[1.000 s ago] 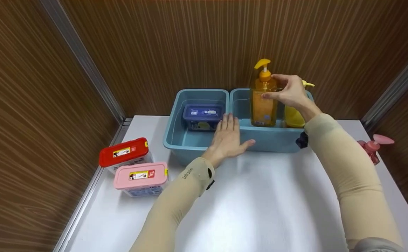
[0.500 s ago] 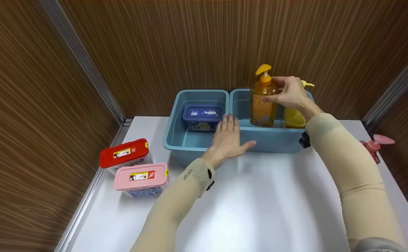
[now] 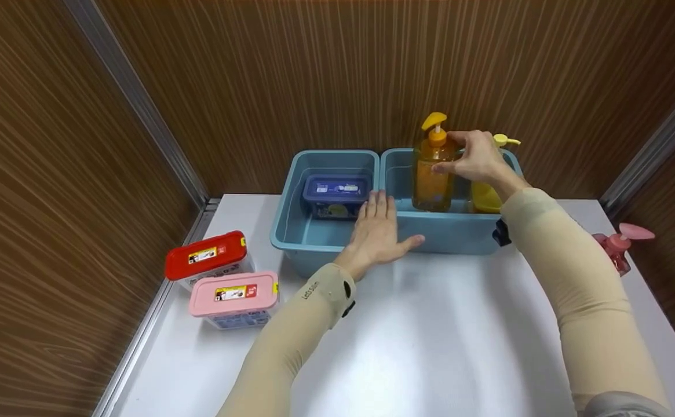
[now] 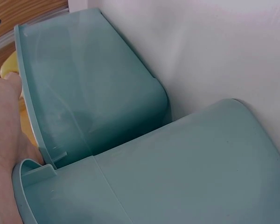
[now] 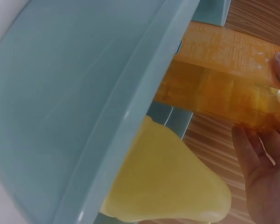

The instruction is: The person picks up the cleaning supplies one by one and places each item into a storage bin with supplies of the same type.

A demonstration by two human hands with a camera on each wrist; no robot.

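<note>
My right hand (image 3: pixel 477 157) grips an amber pump bottle (image 3: pixel 431 182) with an orange pump by its upper body, thumb in front and fingers behind. The bottle is upright, its lower part inside the right blue bin (image 3: pixel 447 231); whether it touches the floor of the bin cannot be told. Beside it in that bin stands a yellow pump bottle (image 5: pixel 172 177), partly covered by my right hand in the head view. My left hand (image 3: pixel 375 231) lies with straight fingers over the rims where the two bins meet. The left blue bin (image 3: pixel 308 246) holds a purple-lidded box (image 3: pixel 337 188).
On the white table's left side sit a red-lidded box (image 3: pixel 205 255) and a pink-lidded box (image 3: pixel 234 294), close together. A pink pump bottle (image 3: pixel 616 243) stands at the right, partly behind my right sleeve. Wood-grain panels (image 3: pixel 337 69) enclose the back and sides.
My right hand has lowered the amber pump bottle a little further into the right bin. The left hand has stayed on the rims.
</note>
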